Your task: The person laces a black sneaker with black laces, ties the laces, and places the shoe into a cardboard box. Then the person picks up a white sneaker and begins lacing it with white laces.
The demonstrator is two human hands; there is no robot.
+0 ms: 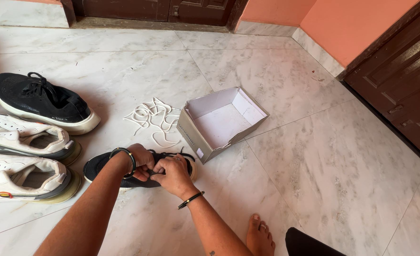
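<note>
A black sneaker (101,167) lies on its side on the marble floor in front of me. My left hand (141,160) and my right hand (172,175) are both closed on its black laces over the middle of the shoe. Each wrist wears a dark bangle. Much of the shoe's upper is hidden under my hands. A loose pile of white laces (154,119) lies on the floor just beyond the shoe.
An open grey shoebox (193,135) with a white inside stands right of the laces. A second black sneaker (41,102) and two white sneakers (25,137) (27,179) sit at the left. My bare foot (260,236) rests at the bottom. Dark wooden doors stand behind and at the right.
</note>
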